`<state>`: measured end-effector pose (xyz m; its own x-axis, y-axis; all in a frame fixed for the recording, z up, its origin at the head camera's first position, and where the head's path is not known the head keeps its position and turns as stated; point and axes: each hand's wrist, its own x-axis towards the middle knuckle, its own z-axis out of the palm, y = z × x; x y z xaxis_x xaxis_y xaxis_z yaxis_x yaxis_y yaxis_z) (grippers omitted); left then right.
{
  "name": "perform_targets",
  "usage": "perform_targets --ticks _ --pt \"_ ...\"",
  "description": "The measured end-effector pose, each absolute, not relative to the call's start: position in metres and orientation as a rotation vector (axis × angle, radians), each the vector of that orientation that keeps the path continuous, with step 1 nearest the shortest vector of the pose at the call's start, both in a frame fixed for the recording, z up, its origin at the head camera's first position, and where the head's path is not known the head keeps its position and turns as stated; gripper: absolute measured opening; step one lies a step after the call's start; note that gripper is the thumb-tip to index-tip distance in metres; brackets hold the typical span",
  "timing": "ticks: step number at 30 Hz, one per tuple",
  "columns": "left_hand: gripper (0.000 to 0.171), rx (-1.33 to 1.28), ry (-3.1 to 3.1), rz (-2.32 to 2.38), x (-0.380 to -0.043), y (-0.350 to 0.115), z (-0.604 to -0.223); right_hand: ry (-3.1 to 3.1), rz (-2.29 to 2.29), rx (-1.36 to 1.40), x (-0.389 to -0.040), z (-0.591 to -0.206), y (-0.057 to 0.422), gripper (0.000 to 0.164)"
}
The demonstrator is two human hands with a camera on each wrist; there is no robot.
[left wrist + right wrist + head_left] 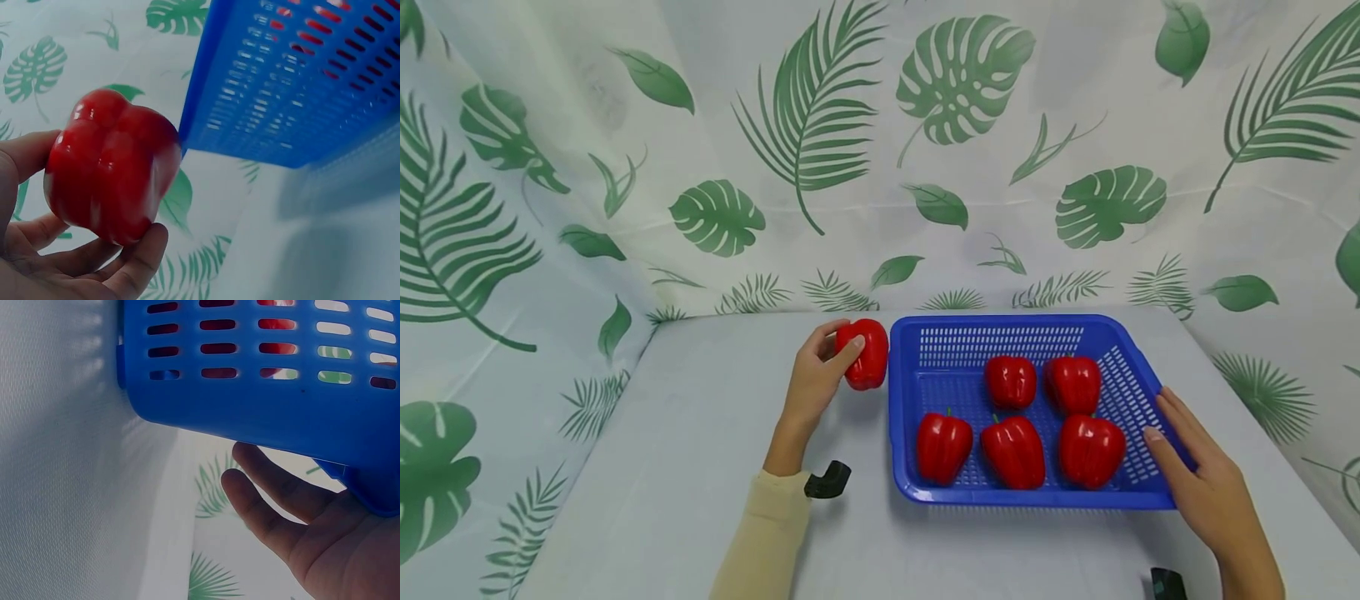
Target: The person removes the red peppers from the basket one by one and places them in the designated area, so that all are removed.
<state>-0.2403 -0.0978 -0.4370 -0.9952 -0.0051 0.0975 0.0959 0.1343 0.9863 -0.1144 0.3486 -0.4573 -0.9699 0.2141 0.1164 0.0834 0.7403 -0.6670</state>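
My left hand [817, 372] grips a glossy red bell pepper [868, 357] between thumb and fingers, just outside the left rim of a blue plastic basket [901, 496]. In the left wrist view the bell pepper [112, 165] shows its lobed end, with fingers bent beneath it. Several more red bell peppers [1092, 451] lie inside the basket, toward its middle and right. At the basket's right side, my right hand [1208, 483] holds the rim, its thumb over the inner side. Its other fingers [265, 515] extend along the outside of the slotted wall.
The basket stands on a white table [677, 467]. Behind and beside the table hangs a white curtain [850, 183] printed with green leaves. A black device [828, 480] is on the left wrist, and another dark piece [1168, 583] shows by the right wrist.
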Motion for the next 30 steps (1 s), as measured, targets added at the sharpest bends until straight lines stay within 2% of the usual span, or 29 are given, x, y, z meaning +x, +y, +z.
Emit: perform_targets --ticks 30 --pt "0.056 -0.005 -2.456 -1.973 -0.252 -0.118 -0.483 -2.740 1.037 -0.220 -0.112 -0.458 0.348 0.067"
